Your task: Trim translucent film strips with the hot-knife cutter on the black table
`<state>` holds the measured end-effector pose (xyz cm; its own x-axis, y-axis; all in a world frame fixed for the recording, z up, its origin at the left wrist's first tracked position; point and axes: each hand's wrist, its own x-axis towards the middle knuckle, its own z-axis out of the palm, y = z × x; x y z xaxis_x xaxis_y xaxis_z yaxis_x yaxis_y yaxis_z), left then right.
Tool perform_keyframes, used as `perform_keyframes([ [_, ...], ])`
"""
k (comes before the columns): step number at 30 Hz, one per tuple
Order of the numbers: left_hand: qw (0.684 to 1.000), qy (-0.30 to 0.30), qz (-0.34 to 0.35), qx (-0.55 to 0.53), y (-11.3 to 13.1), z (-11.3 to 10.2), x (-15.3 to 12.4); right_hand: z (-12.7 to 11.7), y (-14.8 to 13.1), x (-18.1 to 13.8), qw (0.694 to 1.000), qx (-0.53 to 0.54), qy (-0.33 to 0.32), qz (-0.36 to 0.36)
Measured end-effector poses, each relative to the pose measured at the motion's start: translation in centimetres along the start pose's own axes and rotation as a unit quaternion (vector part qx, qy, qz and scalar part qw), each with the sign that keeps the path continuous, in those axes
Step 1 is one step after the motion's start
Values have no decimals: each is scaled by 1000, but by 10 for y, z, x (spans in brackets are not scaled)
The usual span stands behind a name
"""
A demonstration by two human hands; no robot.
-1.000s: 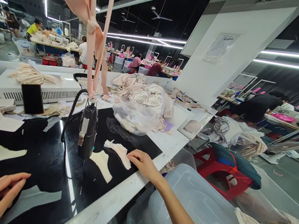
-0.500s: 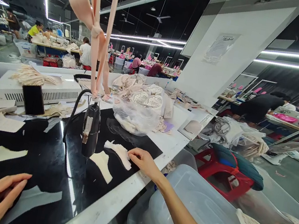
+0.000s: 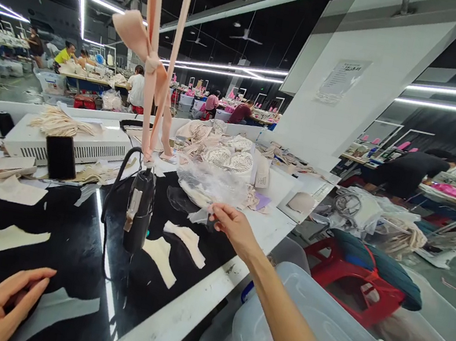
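My left hand (image 3: 6, 302) rests at the lower left of the black tabletop (image 3: 81, 250), thumb and fingers drawn together. Whether anything is between them is hidden. Beside it lies a pale grey translucent cut piece (image 3: 65, 306), partly covered by the hand. My right hand (image 3: 230, 230) is raised over the far right part, fingertips pinched on a thin pale translucent piece (image 3: 199, 215) next to a plastic bag (image 3: 212, 182). Between the hands lie a cream cut piece (image 3: 163, 262) and a whiter one (image 3: 189, 241). Another cream piece (image 3: 0, 245) lies to the left.
A black corded tool (image 3: 138, 213) hangs from pink straps (image 3: 154, 63) above the table. Behind stand a phone (image 3: 60, 157) and a white vented box (image 3: 102, 145). Lace cups (image 3: 230, 156) are heaped at the back. Plastic bins (image 3: 294, 317) and a red stool (image 3: 349, 286) stand right.
My right hand has moved away from the whiter cut piece toward the bag and now has a translucent piece at its fingertips. The left hand stays by the grey piece. The view has shifted slightly.
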<state>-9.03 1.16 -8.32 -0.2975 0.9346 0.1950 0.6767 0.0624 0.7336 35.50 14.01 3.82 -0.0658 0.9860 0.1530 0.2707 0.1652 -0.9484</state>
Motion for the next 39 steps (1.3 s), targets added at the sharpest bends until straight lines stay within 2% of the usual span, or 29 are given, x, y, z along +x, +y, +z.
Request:
perform_keyframes([
  [4, 998, -43, -35, -39, 3, 1, 1, 7, -22, -4, 998, 58, -15, 4],
  [9, 992, -58, -46, -103, 33, -3, -7, 36, -59, -43, 987, 112, -115, 8],
  [12, 986, -17, -56, -155, 59, -8, -16, 68, -70, -71, 955, 156, -248, 47],
  [14, 980, -14, -34, -196, 76, -13, -23, 96, -71, -85, 928, 169, -323, 76],
  [17, 970, -39, -14, -238, 93, -22, -32, 139, -63, -95, 903, 153, -387, 109],
  [19, 957, -80, -11, -280, 97, -26, -35, 164, -56, -96, 892, 159, -405, 120],
  [23, 903, -214, 7, -372, 95, -29, -33, 197, -49, -93, 883, 176, -424, 100],
  [25, 876, -247, 5, -414, 94, -28, -30, 204, -50, -91, 884, 190, -418, 91],
  [27, 859, -251, -3, -446, 93, -26, -29, 208, -52, -89, 884, 205, -411, 90],
  [31, 853, -255, -38, -453, 91, -24, -29, 212, -48, -86, 878, 229, -408, 96],
  [34, 853, -254, -44, -453, 87, -23, -27, 213, -45, -86, 878, 255, -385, 129],
  [39, 874, -232, -92, -416, 88, -29, -25, 212, -48, -90, 870, 296, -340, 198],
])
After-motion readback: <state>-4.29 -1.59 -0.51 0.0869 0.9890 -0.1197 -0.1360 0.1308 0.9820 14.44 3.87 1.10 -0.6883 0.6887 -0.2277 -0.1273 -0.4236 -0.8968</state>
